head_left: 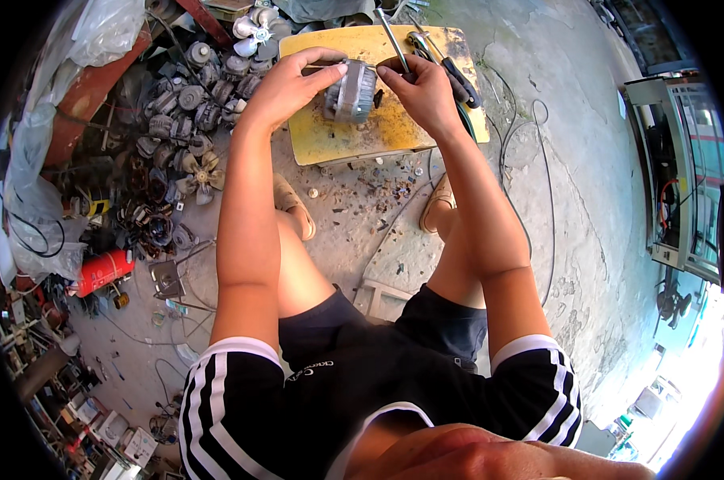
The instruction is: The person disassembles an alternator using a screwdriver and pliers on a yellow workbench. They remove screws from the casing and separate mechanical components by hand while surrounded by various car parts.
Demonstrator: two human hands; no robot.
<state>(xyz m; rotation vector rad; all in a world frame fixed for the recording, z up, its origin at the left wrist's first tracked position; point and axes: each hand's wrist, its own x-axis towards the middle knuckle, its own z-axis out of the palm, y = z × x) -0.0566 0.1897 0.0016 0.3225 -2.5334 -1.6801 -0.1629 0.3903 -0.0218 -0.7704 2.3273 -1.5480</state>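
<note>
Left hand [286, 84]: fingers curled around small grey motor [351, 90] | Right hand [422, 92]: pinching a thin metal tool [394, 42] at motor's right end | Motor: on far yellow board [330, 140]

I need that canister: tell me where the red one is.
In the head view, the red canister lies on the floor at the person's left, below the pile of motors.

Left of the hands a heap of small fan motors [187, 96] and loose fan blades [200, 172] covers the ground, with a red gas canister [104, 270] nearer the person, a black-handled screwdriver [456, 76] just right of them, and an open metal cabinet [682, 176] far right.
</note>
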